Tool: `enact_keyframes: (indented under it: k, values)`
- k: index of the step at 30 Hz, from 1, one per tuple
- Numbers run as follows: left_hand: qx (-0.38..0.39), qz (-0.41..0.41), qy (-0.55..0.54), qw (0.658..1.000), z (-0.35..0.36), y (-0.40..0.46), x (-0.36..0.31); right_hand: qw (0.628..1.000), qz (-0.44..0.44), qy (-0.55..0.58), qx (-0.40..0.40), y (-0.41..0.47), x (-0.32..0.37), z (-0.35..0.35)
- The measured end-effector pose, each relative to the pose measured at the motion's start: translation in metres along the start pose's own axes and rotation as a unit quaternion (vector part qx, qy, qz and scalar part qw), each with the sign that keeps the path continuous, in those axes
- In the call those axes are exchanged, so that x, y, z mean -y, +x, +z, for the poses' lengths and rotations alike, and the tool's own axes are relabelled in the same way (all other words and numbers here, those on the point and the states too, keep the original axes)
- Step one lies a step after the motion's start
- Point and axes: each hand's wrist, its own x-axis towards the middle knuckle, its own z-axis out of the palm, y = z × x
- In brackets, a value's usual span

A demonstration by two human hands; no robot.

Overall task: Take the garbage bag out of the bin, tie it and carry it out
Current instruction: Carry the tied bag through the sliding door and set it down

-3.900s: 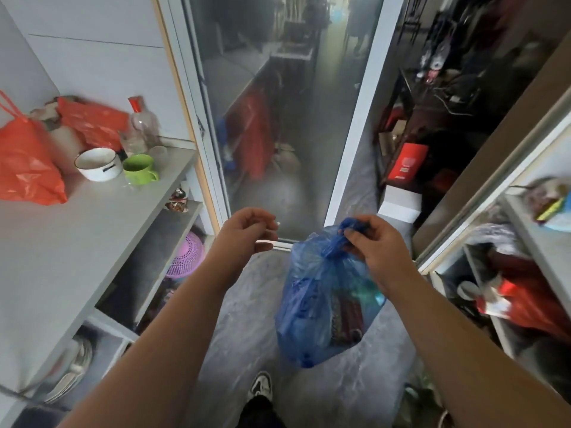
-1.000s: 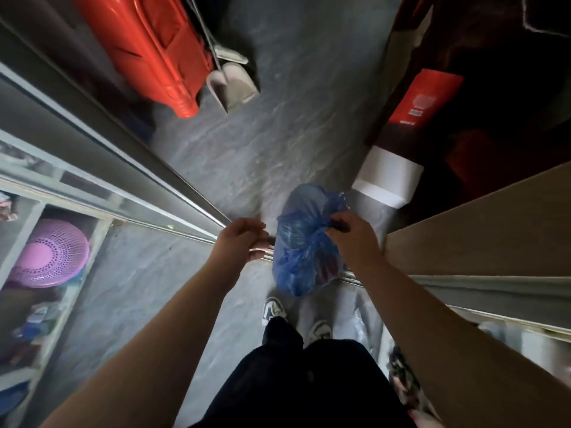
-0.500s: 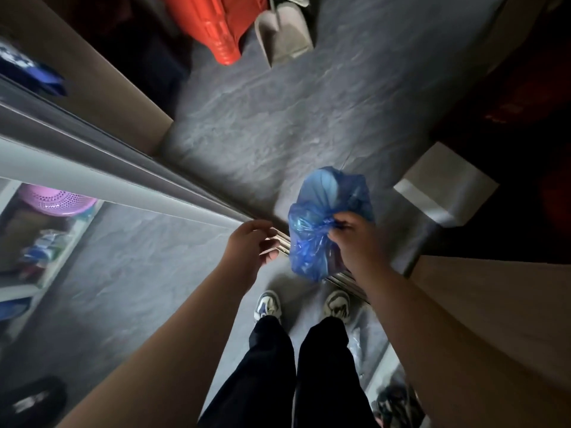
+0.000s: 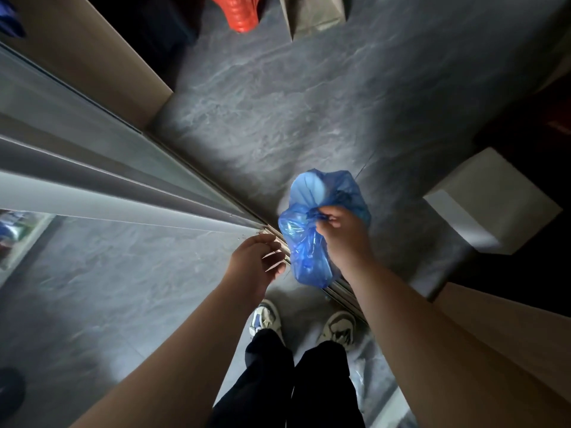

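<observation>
A full blue garbage bag hangs over the metal door track, its gathered top pinched in my right hand. My left hand hovers just left of the bag, fingers loosely curled and a little apart, holding nothing that I can see. The bag hangs clear of the floor. My two shoes stand just behind the track. No bin is in view.
A sliding glass door frame runs diagonally on the left. Beyond the track lies grey stone floor, with a red plastic thing and a dustpan at the top. A white box sits right, wooden panel near right.
I have walked from the kitchen shelves to the doorway and now look straight down. The bag has stayed in my right hand; my left hand's fingers have loosened slightly.
</observation>
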Motion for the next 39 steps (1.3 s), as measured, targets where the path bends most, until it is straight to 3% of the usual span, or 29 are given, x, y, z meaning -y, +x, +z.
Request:
enact_keyframes:
  k: [12,24,30,34,39]
  values:
    - [0.008,-0.019,-0.102,0.995,-0.014,0.144,0.028,0.991,-0.011,0.113,0.067,0.128,-0.077,0.092]
    - [0.031,-0.034,-0.228,0.973,-0.013,0.233,0.054,0.974,-0.035,0.152,0.164,0.242,-0.104,0.166]
    - [0.0,-0.025,-0.269,0.963,-0.012,0.26,0.069,0.981,-0.043,0.093,0.165,0.263,-0.128,0.176]
    - [-0.001,-0.011,-0.279,0.96,-0.006,0.266,0.066,0.983,-0.109,-0.043,0.142,0.264,-0.132,0.169]
    - [-0.008,-0.027,-0.245,0.969,-0.011,0.215,0.053,0.989,-0.052,0.031,0.134,0.215,-0.123,0.145]
